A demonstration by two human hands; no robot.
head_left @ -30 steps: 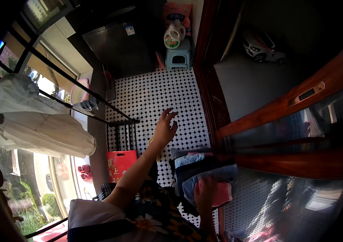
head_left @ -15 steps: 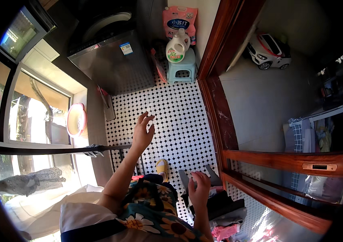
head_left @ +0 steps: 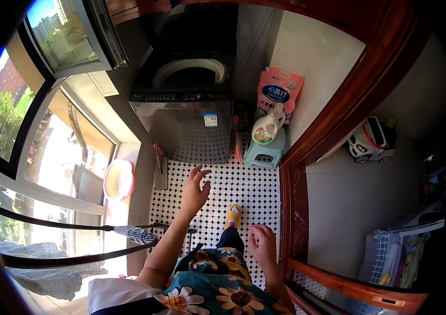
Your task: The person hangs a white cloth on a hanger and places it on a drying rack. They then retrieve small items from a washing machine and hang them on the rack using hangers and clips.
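Note:
My left hand (head_left: 195, 194) is held out over the tiled floor (head_left: 173, 212), fingers apart and nothing in it. Lower and closer to my body, my right hand (head_left: 263, 244) is also empty, its fingers loosely bent and spread. Ahead stands a dark grey top-loading washing machine (head_left: 186, 131) with its lid raised and its round drum opening (head_left: 191, 73) showing. To its right, a white detergent bottle (head_left: 266, 128) sits on a pale blue plastic stool (head_left: 265, 153). A pink printed bag (head_left: 279, 89) stands behind the bottle. Neither hand touches any of these.
On the left, a pink basin (head_left: 119, 180) rests on the sill beside the windows. Dark rails (head_left: 76, 258) hold hanging laundry (head_left: 50, 281). A wooden door frame (head_left: 296, 210) runs along the right; beyond it are a white toy car (head_left: 371, 140) and hung clothes (head_left: 391, 257).
I have stepped forward, so the washing machine and stool sit more centrally and the clothes pile at lower right has left view. Both hands stay empty and raised.

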